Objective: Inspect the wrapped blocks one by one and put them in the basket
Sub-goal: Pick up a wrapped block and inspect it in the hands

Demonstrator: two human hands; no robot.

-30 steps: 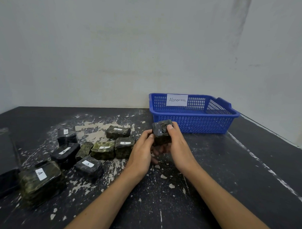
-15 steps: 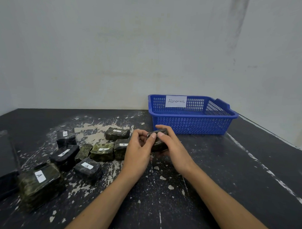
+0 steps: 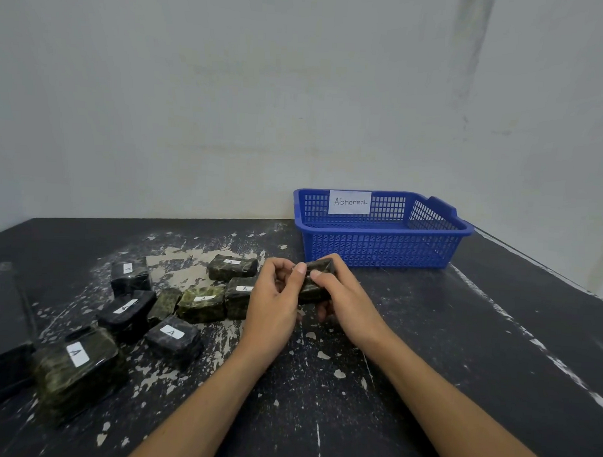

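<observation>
Both hands hold one dark wrapped block (image 3: pixel 314 286) just above the table, a little in front of the blue basket (image 3: pixel 378 248). My left hand (image 3: pixel 277 302) grips its left end, thumb on top. My right hand (image 3: pixel 342 298) grips its right side, fingers curled over it, hiding most of the block. The basket carries a white label reading "Abnormal" and looks empty from here. Several more wrapped blocks with white "A" labels lie to the left, among them one (image 3: pixel 201 303) beside my left hand and a large one (image 3: pixel 76 367) at the near left.
The black table top (image 3: pixel 459 353) is flecked with chipped pale paint. A dark flat box (image 3: pixel 2 327) sits at the far left edge. A pale wall stands close behind the basket, and the table's right edge runs diagonally past it.
The block was held upright and higher a second ago; my hands have lowered it and turned it flatter, with my left thumb now over its top.
</observation>
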